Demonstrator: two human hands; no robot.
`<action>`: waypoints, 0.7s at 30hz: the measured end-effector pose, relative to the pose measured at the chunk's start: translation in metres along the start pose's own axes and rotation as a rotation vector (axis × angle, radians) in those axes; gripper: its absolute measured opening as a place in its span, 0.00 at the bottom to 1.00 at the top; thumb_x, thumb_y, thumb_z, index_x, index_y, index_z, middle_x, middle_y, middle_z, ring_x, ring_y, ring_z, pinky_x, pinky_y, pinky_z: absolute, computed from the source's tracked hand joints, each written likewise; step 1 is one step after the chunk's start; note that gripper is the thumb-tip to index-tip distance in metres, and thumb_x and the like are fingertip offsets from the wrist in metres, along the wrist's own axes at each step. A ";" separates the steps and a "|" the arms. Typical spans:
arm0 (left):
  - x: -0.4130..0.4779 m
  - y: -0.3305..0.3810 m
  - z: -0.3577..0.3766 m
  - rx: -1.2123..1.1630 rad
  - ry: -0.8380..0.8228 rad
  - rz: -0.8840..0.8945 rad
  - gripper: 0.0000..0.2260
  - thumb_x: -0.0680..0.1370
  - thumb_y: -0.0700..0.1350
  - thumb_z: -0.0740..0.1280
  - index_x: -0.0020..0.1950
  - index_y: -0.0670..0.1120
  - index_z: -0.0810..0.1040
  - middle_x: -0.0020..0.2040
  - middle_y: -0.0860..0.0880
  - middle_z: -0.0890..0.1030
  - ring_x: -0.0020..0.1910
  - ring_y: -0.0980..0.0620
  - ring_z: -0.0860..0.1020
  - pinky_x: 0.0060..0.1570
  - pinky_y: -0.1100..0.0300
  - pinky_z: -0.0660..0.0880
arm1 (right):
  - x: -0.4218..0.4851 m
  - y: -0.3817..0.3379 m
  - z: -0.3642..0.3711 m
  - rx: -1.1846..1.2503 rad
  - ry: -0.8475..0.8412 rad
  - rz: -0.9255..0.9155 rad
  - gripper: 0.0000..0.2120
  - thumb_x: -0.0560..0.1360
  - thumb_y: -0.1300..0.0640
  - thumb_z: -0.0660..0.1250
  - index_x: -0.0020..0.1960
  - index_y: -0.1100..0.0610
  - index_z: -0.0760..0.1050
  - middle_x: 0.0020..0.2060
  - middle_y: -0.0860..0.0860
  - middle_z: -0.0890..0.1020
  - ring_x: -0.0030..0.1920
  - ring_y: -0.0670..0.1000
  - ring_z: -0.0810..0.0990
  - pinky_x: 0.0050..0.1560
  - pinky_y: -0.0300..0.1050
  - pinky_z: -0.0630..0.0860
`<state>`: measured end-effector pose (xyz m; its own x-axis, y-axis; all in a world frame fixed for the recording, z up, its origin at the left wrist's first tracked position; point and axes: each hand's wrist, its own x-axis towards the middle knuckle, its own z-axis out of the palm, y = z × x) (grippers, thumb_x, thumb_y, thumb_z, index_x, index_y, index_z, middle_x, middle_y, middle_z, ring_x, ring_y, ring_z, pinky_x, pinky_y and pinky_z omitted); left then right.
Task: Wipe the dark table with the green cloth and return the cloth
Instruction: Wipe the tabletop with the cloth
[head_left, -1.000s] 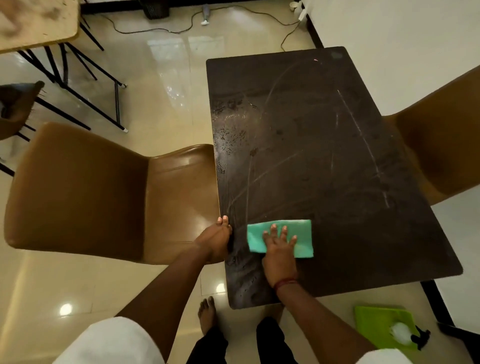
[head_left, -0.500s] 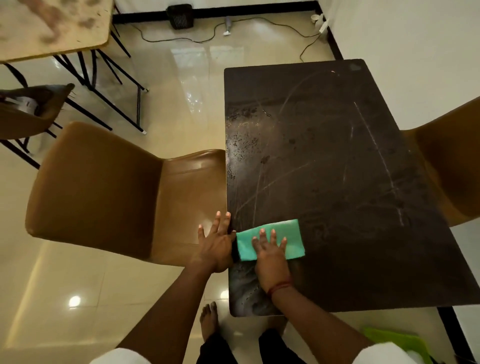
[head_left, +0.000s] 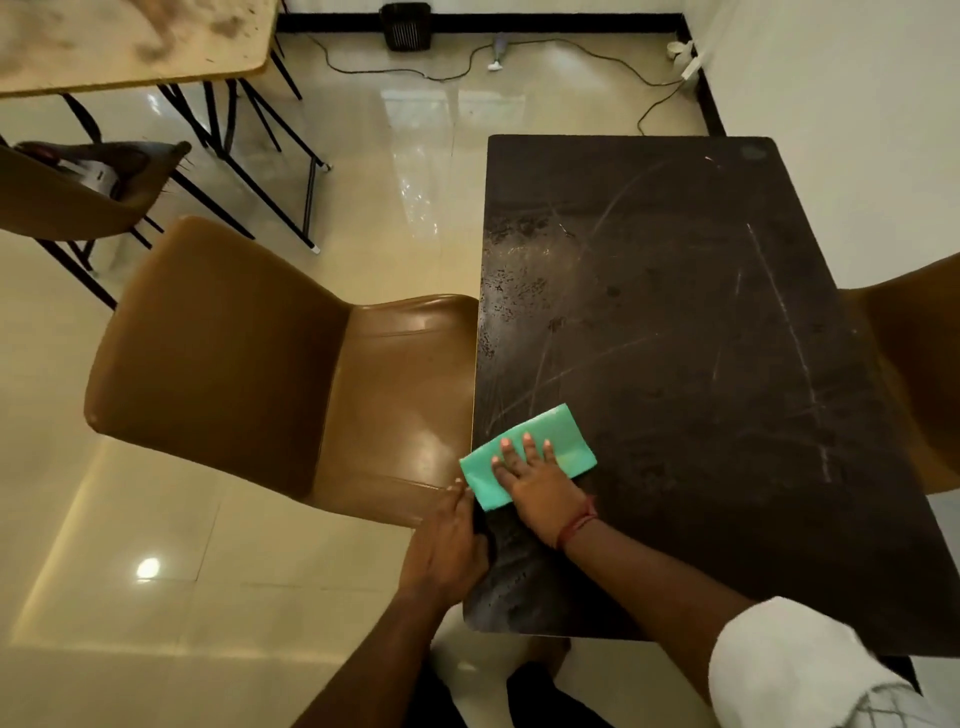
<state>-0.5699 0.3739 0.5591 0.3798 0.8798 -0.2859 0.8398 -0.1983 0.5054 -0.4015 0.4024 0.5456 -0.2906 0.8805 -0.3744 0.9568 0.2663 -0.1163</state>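
the left hand lies straight-fingered against the near-left edge of the dark table; the right hand, flat and spread, only presses the green cloth there, so a leftward push could slide it off. the green cloth looks thin, folded, mint-coloured, one corner overhanging that edge.

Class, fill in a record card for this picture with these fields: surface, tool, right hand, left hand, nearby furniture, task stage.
surface: dark table, streaked and speckled
tool: green cloth, folded, flat near the table's near-left corner, one corner reaching the left edge
right hand: flat on the cloth, fingers spread, pressing it down
left hand: fingers extended, against the table's left edge
nearby furniture: brown chair at the table's left side; second brown chair at its right
task stage: wiping under way, cloth not yet returned
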 end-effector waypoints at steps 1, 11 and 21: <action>-0.005 0.004 0.007 0.016 -0.011 -0.008 0.30 0.74 0.46 0.61 0.77 0.43 0.63 0.76 0.43 0.65 0.75 0.46 0.63 0.74 0.53 0.60 | 0.000 0.013 -0.005 -0.037 -0.014 -0.088 0.26 0.81 0.64 0.49 0.78 0.55 0.49 0.78 0.57 0.48 0.77 0.65 0.46 0.75 0.65 0.45; -0.012 0.028 0.049 0.299 -0.225 0.194 0.41 0.75 0.66 0.55 0.79 0.52 0.37 0.80 0.44 0.36 0.77 0.43 0.32 0.72 0.47 0.29 | 0.030 -0.001 -0.017 -0.003 -0.059 -0.006 0.28 0.80 0.60 0.57 0.77 0.54 0.51 0.78 0.57 0.49 0.76 0.66 0.47 0.75 0.66 0.48; -0.006 0.030 0.049 0.344 -0.313 0.154 0.45 0.75 0.64 0.63 0.79 0.50 0.38 0.78 0.43 0.33 0.76 0.41 0.30 0.71 0.45 0.30 | 0.049 0.012 -0.034 0.052 -0.020 0.154 0.25 0.79 0.64 0.54 0.76 0.55 0.56 0.78 0.57 0.53 0.76 0.65 0.50 0.73 0.67 0.52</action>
<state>-0.5275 0.3418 0.5363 0.5641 0.6672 -0.4864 0.8239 -0.4938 0.2782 -0.4039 0.4623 0.5568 -0.1414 0.9012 -0.4097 0.9887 0.1079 -0.1039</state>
